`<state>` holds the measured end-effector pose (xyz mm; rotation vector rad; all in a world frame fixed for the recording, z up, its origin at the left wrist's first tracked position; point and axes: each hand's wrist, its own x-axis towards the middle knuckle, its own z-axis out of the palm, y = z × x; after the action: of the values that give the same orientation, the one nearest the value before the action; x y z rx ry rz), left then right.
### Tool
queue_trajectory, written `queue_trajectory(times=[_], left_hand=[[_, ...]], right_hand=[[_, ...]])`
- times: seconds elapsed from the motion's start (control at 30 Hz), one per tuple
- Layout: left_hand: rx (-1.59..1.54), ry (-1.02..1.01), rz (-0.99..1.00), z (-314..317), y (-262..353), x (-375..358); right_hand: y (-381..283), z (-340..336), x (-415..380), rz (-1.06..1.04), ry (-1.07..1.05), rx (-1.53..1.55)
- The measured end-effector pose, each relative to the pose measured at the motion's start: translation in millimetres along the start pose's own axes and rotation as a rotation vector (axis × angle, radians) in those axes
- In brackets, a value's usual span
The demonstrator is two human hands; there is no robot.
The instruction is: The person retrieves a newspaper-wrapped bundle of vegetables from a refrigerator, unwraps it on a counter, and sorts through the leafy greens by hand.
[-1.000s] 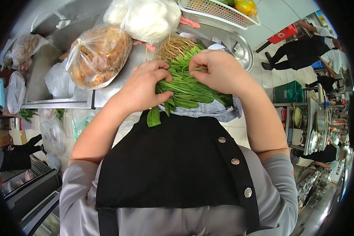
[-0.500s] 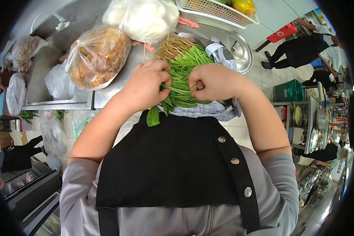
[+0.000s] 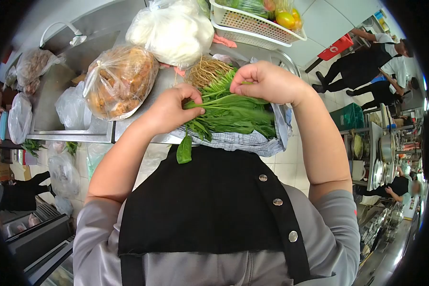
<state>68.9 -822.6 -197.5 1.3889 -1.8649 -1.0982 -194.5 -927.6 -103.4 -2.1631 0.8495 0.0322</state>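
A heap of leafy greens (image 3: 233, 119), which look like spinach, lies on a grey-blue cloth (image 3: 243, 143) in front of me. Their pale brown roots (image 3: 207, 71) point away from me. My left hand (image 3: 171, 109) is closed around some stems at the left side of the heap, thumb on top. Over the right part of the heap, my right hand (image 3: 271, 83) pinches a green stem between thumb and fingers. One loose leaf (image 3: 184, 150) hangs over the counter edge by my apron.
Left of the greens are a bag of brown food (image 3: 119, 86) and a metal sink (image 3: 47, 105). A white plastic bag (image 3: 171, 33) and a white basket (image 3: 257, 19) of produce stand behind. Co-workers (image 3: 367, 62) stand at the right.
My right hand has moved up and away from me, still pinching a stem. My left hand has shifted slightly left and down. More leaves now show between the hands.
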Motion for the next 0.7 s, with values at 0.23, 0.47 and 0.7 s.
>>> queue_trajectory(times=[0.23, 0.47, 0.7], left_hand=[[0.027, 0.008, 0.09, 0, -6, 1], [0.037, 0.048, 0.087, 5, -13, 3], [-0.036, 0.086, 0.141, 12, -12, 0]], right_hand=[[-1, -10, 13, 0.002, 0.028, -0.042], [-18, 3, 31, -0.07, 0.142, -0.357], [-32, 41, 56, -0.18, -0.051, -0.669]])
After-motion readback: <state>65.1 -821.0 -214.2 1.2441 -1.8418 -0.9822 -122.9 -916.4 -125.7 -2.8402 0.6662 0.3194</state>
